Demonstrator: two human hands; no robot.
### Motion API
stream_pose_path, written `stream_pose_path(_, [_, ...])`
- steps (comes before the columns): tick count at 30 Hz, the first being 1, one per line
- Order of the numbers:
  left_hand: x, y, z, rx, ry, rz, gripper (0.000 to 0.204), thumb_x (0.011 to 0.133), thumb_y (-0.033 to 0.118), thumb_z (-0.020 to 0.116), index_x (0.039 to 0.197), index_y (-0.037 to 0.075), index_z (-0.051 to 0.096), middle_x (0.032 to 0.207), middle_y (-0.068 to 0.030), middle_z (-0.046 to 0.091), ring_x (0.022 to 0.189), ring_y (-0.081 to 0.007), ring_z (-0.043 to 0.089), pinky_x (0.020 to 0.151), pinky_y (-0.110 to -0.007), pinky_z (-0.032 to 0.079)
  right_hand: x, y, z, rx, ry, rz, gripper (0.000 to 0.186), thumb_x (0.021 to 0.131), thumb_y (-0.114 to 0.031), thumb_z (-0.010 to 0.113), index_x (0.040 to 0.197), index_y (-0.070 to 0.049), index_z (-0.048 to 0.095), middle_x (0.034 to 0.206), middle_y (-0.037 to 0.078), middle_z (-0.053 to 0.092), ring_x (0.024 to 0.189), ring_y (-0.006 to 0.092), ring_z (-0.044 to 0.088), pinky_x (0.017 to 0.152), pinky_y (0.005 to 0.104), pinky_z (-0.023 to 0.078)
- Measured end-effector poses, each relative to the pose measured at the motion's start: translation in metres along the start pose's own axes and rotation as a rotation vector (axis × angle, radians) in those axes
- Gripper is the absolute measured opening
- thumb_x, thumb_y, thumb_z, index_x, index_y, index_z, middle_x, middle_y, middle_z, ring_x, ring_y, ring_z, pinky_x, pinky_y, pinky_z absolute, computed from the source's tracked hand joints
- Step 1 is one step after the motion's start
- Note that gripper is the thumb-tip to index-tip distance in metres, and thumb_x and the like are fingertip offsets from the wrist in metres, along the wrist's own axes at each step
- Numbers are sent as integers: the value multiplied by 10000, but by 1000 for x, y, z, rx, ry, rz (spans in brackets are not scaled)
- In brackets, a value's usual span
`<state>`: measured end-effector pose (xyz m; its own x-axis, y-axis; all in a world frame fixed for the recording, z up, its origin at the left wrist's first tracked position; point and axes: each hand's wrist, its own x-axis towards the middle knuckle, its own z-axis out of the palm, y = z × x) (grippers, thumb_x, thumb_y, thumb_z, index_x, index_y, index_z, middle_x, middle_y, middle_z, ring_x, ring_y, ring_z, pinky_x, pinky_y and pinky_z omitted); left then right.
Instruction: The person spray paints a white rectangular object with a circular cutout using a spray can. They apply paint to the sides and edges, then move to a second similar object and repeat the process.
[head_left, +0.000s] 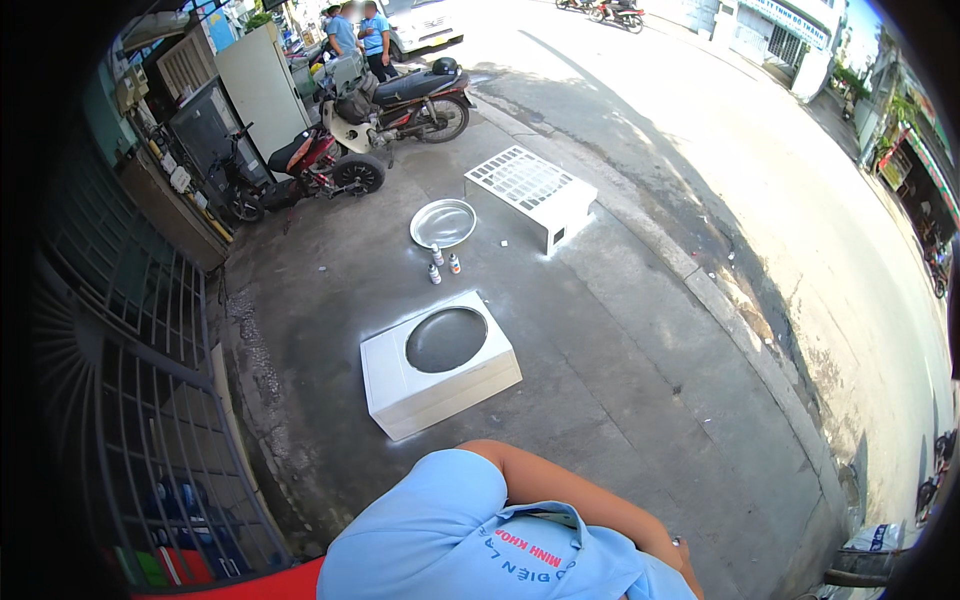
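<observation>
My left forearm (590,495) crosses my light blue shirt at the bottom; at its right end my left hand (683,560) shows only in small part, fingers hidden. I cannot make out my right hand. Just beyond my arm lies a white casing (390,385) with a large round opening, on the grey pavement (650,380). Behind it stand several spray cans (435,274) beside a round, shallow silver-white pan (443,223). To their right stands a white panel piece (560,210) with a grid of openings. Pale spray marks edge both white pieces.
A barred gate (140,420) runs along the left. Parked motorbikes (400,110) and a pale upright panel (260,95) stand at the back left, near two people (375,45) in blue shirts and a white vehicle (420,25). A curb (690,265) borders the street on the right.
</observation>
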<state>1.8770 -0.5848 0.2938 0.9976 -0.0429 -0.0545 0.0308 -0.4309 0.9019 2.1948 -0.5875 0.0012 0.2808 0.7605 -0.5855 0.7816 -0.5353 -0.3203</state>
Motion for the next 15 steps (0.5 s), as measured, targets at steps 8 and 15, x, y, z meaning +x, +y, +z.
stream_pose_path(8, [-100,-31,-14,-513,262,-49,440,1106,375,568,1301,23,746,1395,-184,679,1306,-298,632,1102,-404,484,108,-110,-4,103,25,-298,836,782,-279,890,1518,-65,556,1241,238,714,1043,314,722,864,457,601])
stream_pose_path(15, [-219,8,-55,-659,474,-197,460,1112,409,563,1450,121,682,1623,-175,514,1506,-312,479,1201,-409,391,56,-230,69,250,-198,-343,803,794,-303,889,1487,-36,583,1229,227,720,1038,296,712,870,422,581])
